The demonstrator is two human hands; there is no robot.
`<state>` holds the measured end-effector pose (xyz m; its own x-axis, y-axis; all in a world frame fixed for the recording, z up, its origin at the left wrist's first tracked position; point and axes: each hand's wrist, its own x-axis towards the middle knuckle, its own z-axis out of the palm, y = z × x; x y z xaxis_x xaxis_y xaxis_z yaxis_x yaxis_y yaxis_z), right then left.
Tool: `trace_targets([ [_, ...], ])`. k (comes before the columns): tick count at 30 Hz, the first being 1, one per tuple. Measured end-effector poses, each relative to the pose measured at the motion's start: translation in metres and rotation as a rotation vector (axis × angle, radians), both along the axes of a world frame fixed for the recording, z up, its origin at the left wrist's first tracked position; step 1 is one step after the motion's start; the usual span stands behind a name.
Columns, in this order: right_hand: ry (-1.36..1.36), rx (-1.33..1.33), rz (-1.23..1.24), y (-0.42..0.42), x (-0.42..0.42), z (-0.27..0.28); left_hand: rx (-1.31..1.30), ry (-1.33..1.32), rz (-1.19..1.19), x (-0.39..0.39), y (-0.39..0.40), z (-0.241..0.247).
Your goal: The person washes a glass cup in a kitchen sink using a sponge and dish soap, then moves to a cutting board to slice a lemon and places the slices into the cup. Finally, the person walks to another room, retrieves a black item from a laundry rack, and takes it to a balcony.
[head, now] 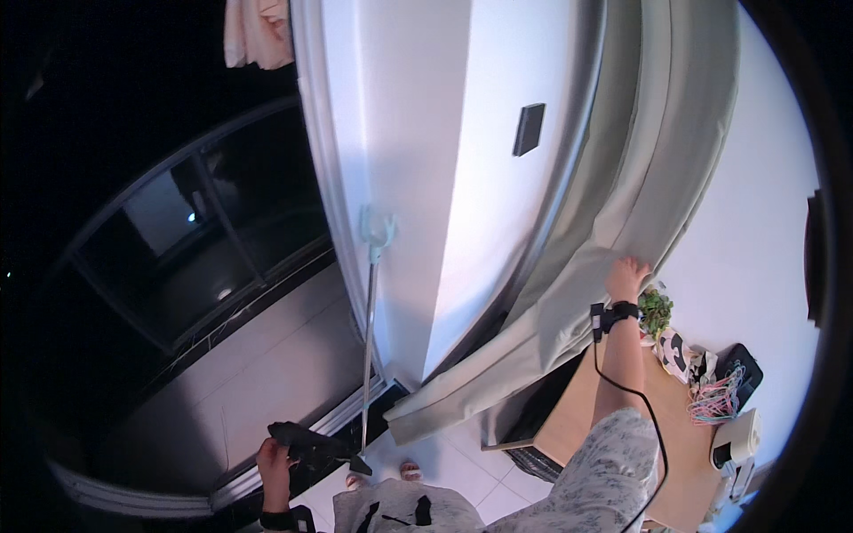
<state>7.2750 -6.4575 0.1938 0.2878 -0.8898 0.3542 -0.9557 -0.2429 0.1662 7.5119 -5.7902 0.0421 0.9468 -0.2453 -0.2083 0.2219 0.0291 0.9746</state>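
My left hand point(272, 461), low at the left near the balcony door track, holds a dark, soft-looking item point(313, 445) that seems to be cloth; its exact kind is unclear. My right hand point(625, 274) reaches forward and grips the edge of a long grey-beige curtain point(566, 320), which creases and bends around that spot. The fingertips are partly lost against the fabric. The curtain's lower end sweeps toward the white floor tiles.
A telescopic pole with a pale blue forked head point(378, 233) leans against the white wall. To the right, a wooden desk point(673, 453) bears a green plant point(656, 310), pink cords point(716, 403) and a cream device point(736, 436). The glass balcony railing point(200, 220) stands at left.
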Motion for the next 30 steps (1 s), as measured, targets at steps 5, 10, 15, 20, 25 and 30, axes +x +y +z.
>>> trace_targets([
  [5, -1.094, -0.055, 1.030, 0.070, 0.108, 0.059, 0.110, -0.031, -0.048, 0.034, -0.026, 0.009],
  [10, -1.416, 0.176, 0.946, 0.124, 0.187, 0.104, 0.036, -0.132, -0.076, 0.046, -0.066, 0.042],
  [15, -1.671, 0.017, 1.152, 0.250, 0.192, 0.032, 0.094, -0.161, -0.030, 0.062, -0.079, 0.058],
  [20, -1.076, 1.024, 1.378, 0.411, 0.254, -0.064, 0.040, -0.339, -0.014, 0.108, -0.066, 0.048],
  [25, -1.125, 1.786, 0.795, 0.486, 0.341, -0.117, 0.298, -0.304, -0.127, 0.174, -0.015, 0.037],
  [30, -1.222, 2.022, 0.545, 0.543, 0.426, -0.144, 0.389, -0.618, -0.070, 0.252, 0.030, 0.016],
])
